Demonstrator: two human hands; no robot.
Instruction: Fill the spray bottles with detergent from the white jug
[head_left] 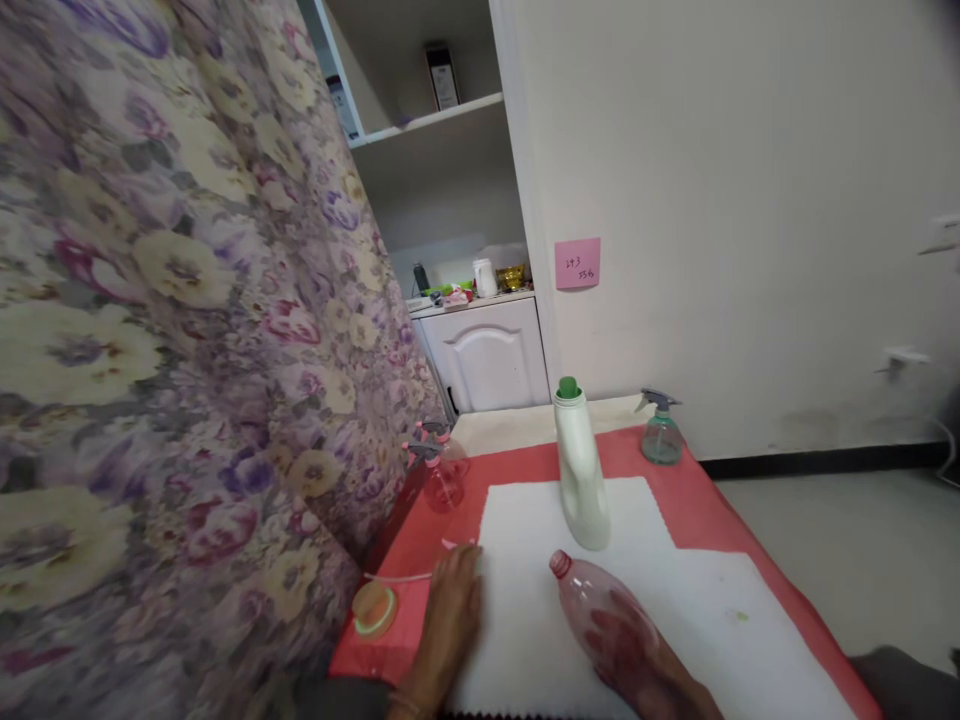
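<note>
My right hand (651, 672) is wrapped around the body of a clear pink bottle (604, 610). The bottle tilts with its uncapped, threaded neck pointing up and left. My left hand (452, 605) rests low over the table's left side, its fingers bent and closed together on a pink spray head (449, 544), mostly hidden under them. From beside that hand a thin pale tube (397, 578) sticks out to the left. Beyond the pink bottle, a tall pale green jug (581, 475) stands upright, with a green piece (568, 387) in its mouth.
Pink spray bottles (442, 485) stand at the table's back left, a teal spray bottle (662, 438) at its back right. A roll of tape (374, 610) lies near the left edge. White sheets (517, 560) cover the red tablecloth (705, 500). A floral curtain (225, 400) hangs close on the left.
</note>
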